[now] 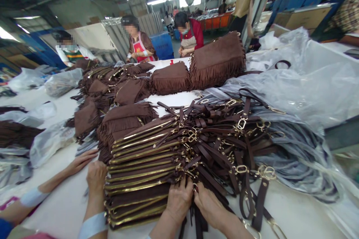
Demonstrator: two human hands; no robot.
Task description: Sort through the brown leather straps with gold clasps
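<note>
The pouches (144, 193) look matt and suede-like, their zips (134, 186) glossy metal.

Left hand (178, 198) and right hand (209, 202) close together, backs up.
Fingers bent, fingertips near each other; forearms angle inward from bottom edge.

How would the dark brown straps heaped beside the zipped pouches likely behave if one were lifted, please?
The straps would probably flex, since some curve into loops. One might snag on its neighbours, as they lie crossed together. The metal rings attached to them could make the ends swing.
</note>
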